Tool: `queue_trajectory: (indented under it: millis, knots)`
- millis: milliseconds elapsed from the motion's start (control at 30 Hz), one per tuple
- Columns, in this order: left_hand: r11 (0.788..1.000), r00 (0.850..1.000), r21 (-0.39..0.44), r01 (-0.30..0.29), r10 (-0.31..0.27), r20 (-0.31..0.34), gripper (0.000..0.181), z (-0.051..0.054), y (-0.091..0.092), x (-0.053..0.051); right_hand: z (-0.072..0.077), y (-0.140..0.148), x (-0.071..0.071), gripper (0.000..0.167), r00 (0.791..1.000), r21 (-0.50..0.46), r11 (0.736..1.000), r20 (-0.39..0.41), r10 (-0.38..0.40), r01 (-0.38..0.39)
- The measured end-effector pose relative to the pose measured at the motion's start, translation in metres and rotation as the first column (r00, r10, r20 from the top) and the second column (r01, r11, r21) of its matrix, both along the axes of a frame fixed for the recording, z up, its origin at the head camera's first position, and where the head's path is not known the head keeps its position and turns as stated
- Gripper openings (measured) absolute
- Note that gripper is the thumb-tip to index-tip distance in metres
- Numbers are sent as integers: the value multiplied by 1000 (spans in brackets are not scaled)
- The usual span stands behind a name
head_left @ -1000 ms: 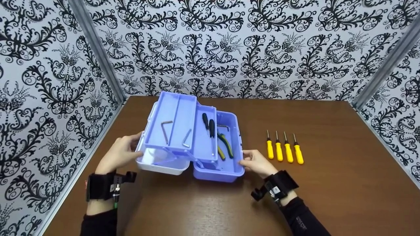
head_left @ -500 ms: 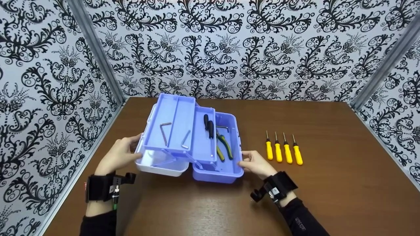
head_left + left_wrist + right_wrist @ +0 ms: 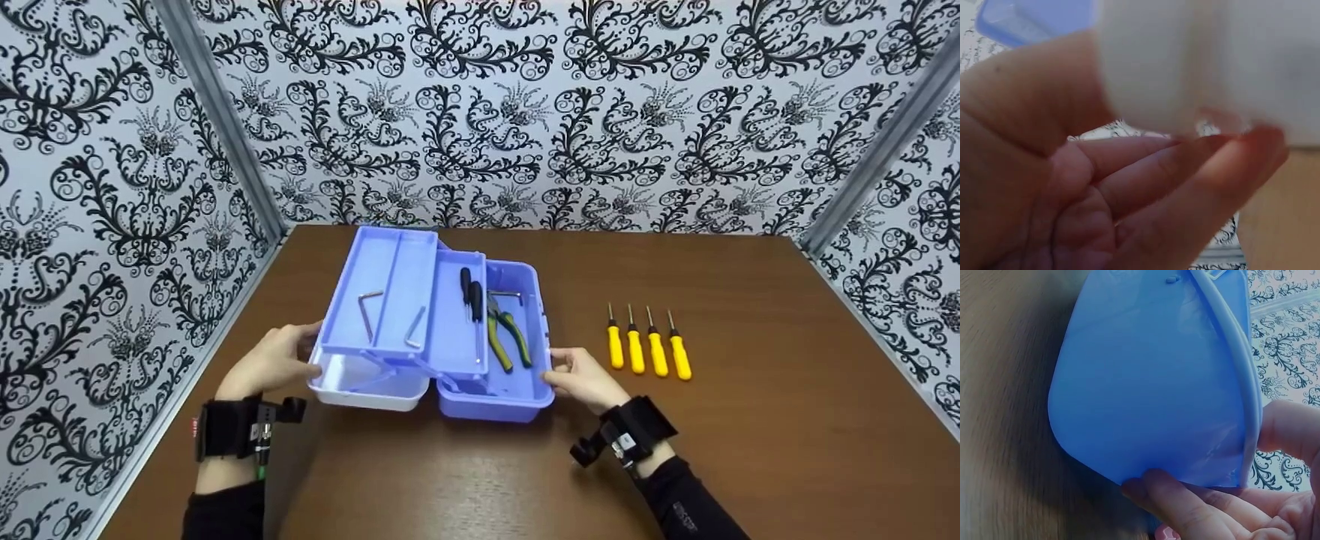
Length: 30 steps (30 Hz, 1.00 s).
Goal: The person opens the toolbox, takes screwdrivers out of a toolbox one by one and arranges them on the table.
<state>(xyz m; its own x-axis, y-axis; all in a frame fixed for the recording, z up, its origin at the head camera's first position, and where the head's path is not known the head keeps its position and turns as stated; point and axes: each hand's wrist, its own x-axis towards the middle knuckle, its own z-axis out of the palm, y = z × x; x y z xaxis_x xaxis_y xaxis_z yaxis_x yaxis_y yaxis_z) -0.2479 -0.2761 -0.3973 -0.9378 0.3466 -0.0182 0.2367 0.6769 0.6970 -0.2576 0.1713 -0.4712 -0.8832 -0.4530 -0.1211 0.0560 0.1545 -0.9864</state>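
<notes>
A lilac toolbox stands on the table with its whitish lid folded out to the left. My left hand grips the lid's left edge; in the left wrist view the pale lid is blurred between thumb and fingers. On the opposite side, my right hand holds the box's rim, thumb over it and fingers against the end wall. Two hex keys lie in the upper tray. Black-handled screwdrivers rest in the lower tray. Green-and-yellow pliers and another hex key lie in the box bottom.
Several yellow-handled screwdrivers lie in a row on the brown table, right of the toolbox. Patterned panels rise behind the table and at both sides.
The lid and trays have swung slightly further left and down, showing more of the pliers. Both hands keep their hold on the toolbox. The yellow screwdrivers stay in their row.
</notes>
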Motion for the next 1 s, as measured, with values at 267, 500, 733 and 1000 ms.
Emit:
queue_trajectory:
  millis: [267,500,733,1000]
  knots:
    - [996,991,60,67,-73,109,59,-12,-10,-6,0,-6,3,55,999,51,998,-35,-41,42]
    - [989,975,145,9,-41,218,47,-12,-13,-5,2,-12,7,52,995,60,996,-75,-62,67]
    - [986,994,133,-104,97,57,58,-3,-9,-4,3,-16,9,51,988,107,988,-116,-103,116]
    - [980,993,175,-91,103,-58,53,8,-2,1,2,-15,10,53,982,165,975,-139,-126,148]
